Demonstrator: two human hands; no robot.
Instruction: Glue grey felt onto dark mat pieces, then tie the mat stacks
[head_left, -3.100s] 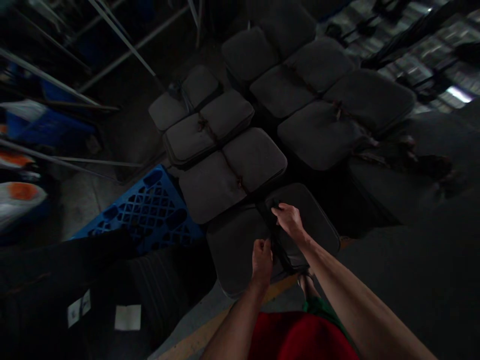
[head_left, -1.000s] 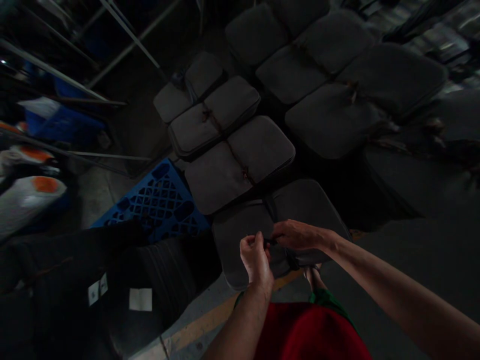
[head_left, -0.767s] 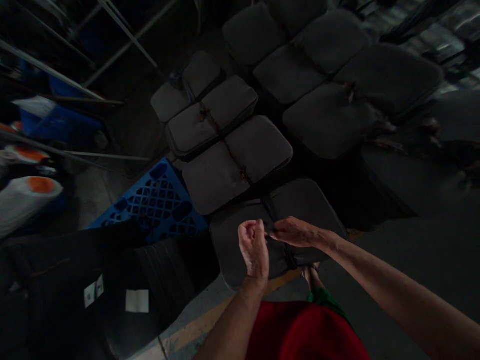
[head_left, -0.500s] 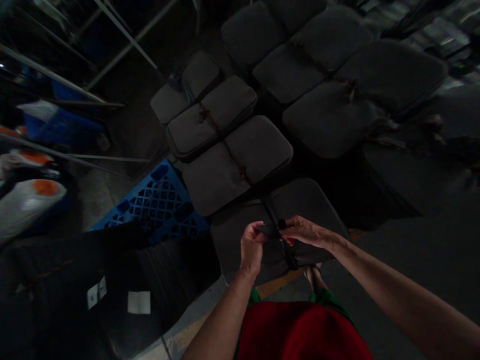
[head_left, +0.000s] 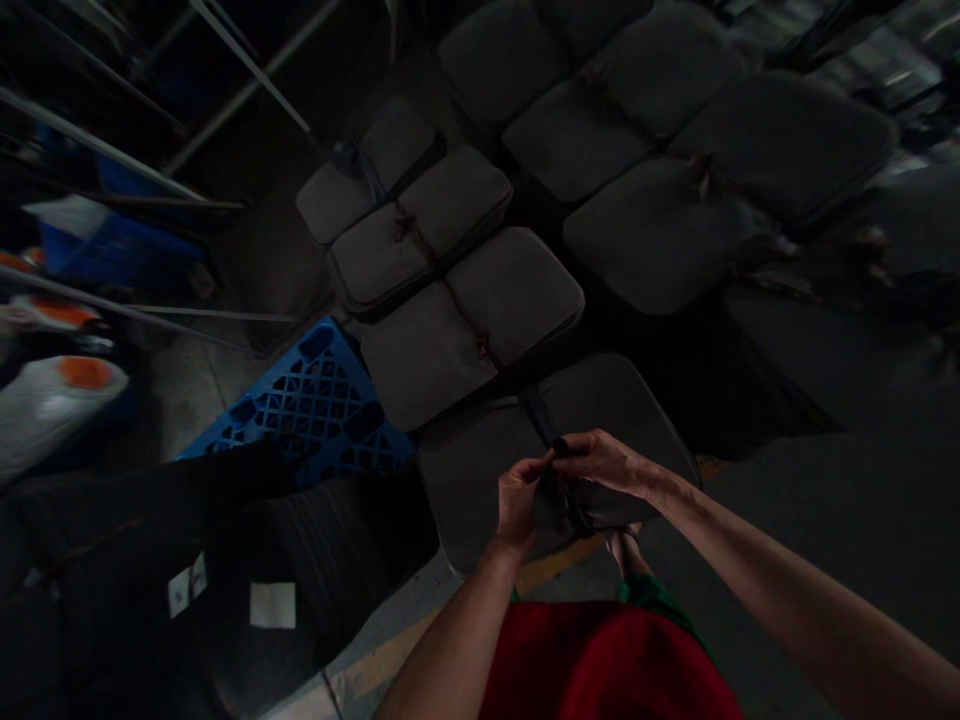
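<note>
Right in front of me lies a bundle of dark grey rounded pads (head_left: 472, 490), bound around its middle by a dark fabric strip (head_left: 537, 412). Over the bundle's centre, my left hand (head_left: 519, 500) pinches the strip, fingertips together. My right hand (head_left: 600, 462) is closed on the same strip just beside it, and a dark end pokes out by its fingers. The two hands almost touch, and they hide the part of the strip between them. Just beyond lies another tied bundle (head_left: 517, 290) with a knotted brown cord (head_left: 480, 345).
More tied bundles (head_left: 427, 230) stand in rows ahead and to the right. A blue plastic pallet (head_left: 315, 400) is at the left, beside dark stacks with white labels (head_left: 272, 605). Metal rails (head_left: 255, 75), a blue crate (head_left: 112, 245) and white sacks (head_left: 52, 410) are farther left.
My left hand has moved right, towards my right hand. The loose strip piece that stretched between them is now mostly hidden in the fingers. The bundles look unmoved.
</note>
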